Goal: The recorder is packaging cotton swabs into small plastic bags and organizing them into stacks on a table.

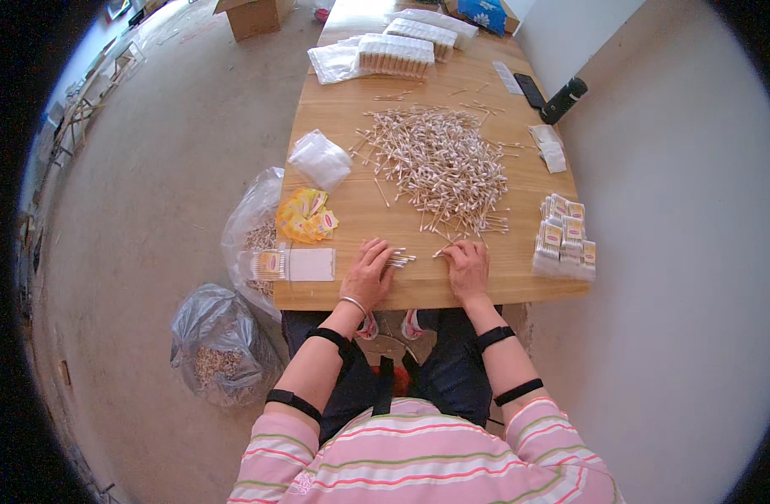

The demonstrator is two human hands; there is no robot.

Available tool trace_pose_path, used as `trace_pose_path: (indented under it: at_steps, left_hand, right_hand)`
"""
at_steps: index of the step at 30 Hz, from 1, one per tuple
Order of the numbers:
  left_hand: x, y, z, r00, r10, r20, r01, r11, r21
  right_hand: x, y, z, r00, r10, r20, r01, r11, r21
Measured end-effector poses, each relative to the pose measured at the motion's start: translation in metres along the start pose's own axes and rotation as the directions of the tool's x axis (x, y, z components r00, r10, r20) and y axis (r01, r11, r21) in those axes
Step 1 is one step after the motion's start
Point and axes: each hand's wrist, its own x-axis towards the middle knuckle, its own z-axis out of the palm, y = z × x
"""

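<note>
My left hand (371, 270) rests near the table's front edge, its fingers closed around a small bundle of cotton swabs (402, 259) whose white tips stick out to the right. A short gap away, my right hand (468, 267) pinches a cotton swab (440, 252) at the near edge of the big loose pile of cotton swabs (440, 160). Left of my left hand lies a white card (312, 265), with a filled clear pack of swabs (267, 265) at its outer end. Behind the card sits a heap of yellow printed labels (305, 217).
Filled swab packs (564, 239) are stacked at the right edge. Clear plastic bags (320, 160) lie at left; more bundled packs (396, 55) stand at the far end. A black bottle (564, 101) and phone (529, 91) lie by the wall. A grey bag (221, 344) sits on the floor.
</note>
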Motion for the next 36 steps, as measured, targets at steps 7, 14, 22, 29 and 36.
trace_pose_path:
  at_steps: [7,14,22,29,36]
  left_hand:
    - [0.002,0.004,-0.005,1.000,0.016,0.008,-0.016,0.999,0.045]
    - [0.002,0.007,-0.009,0.996,-0.079,0.034,0.079,0.997,-0.007]
    - [0.001,0.005,-0.010,0.996,-0.087,-0.026,0.085,0.996,-0.039]
    - [-0.001,-0.001,-0.011,0.997,-0.075,-0.023,0.072,0.993,-0.095]
    - [-0.003,-0.007,-0.006,0.947,-0.309,-0.084,0.260,0.896,-0.361]
  right_hand:
    - [0.032,-0.012,0.036,0.997,-0.056,-0.053,0.052,0.997,-0.059]
    - [0.045,-0.067,0.053,0.993,-0.081,0.084,0.076,0.996,0.055]
    - [0.021,-0.068,0.061,0.924,0.371,-0.097,-0.250,0.773,0.583]
    - [0.018,-0.093,0.071,0.945,0.302,0.127,-0.269,0.491,0.829]
    - [-0.001,-0.091,0.063,0.966,-0.190,0.173,0.191,0.982,0.011]
